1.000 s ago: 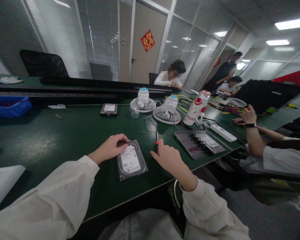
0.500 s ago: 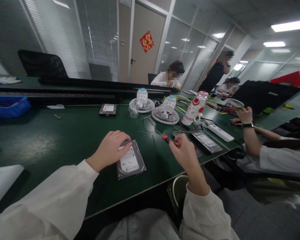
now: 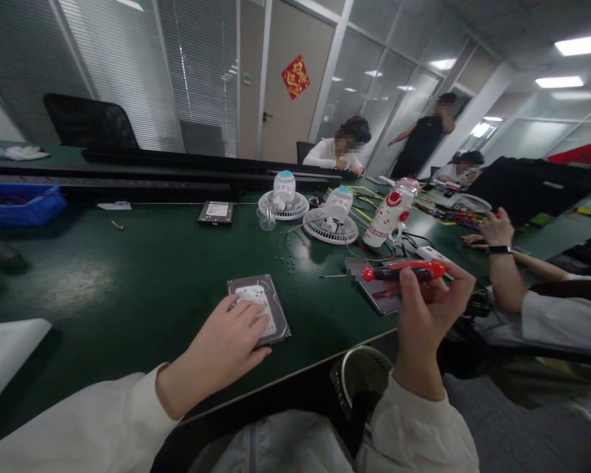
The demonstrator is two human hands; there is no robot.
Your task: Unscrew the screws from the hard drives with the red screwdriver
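Left hand (image 3: 226, 345) flat, fingers spread, pressing on the drive (image 3: 261, 307) at the near counter (image 3: 128, 276) edge; right hand (image 3: 426, 309) raised beside it, closed round a red screwdriver (image 3: 398, 270), shaft level, tip pointing left. Drive likely dense, rigid, smooth-topped; shock-sensitive; best taken by its side edges. Loose screws (image 3: 288, 261) lie beyond, then two fans (image 3: 331, 220).

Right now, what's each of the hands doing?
Left hand: open, resting flat on the hard drive.
Right hand: closed on the red screwdriver.
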